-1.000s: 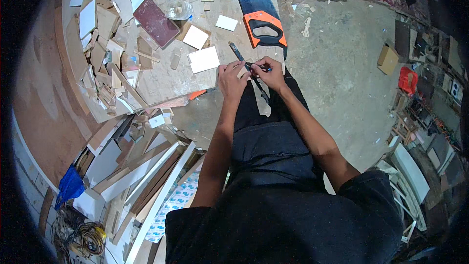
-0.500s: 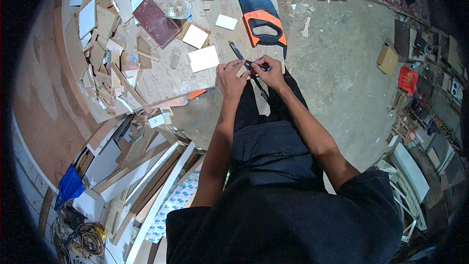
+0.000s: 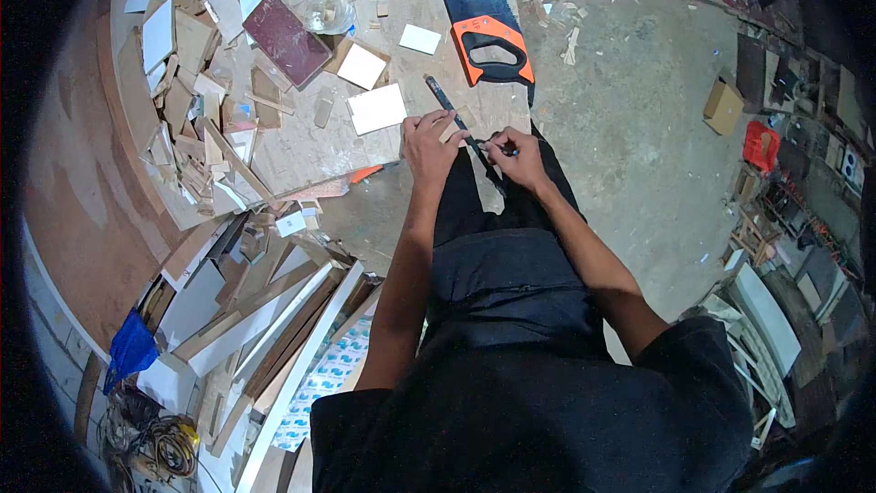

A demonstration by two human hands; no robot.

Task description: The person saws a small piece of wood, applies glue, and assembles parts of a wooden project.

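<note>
Where wood offcuts [image 3: 196,119] litter the plywood board [image 3: 310,151], a handsaw [image 3: 484,14] lies

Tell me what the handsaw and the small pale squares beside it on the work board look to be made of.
Handsaw: the blade looks like bare steel, shiny with a bluish glare; the grip looks like moulded plastic, orange with black edging, smooth. Pale squares: probably thin laminate-faced board or plywood offcuts, flat, matt off-white, with straight cut edges; the exact stock cannot be told. Work board: raw wood sheet, tan and scuffed.
</note>
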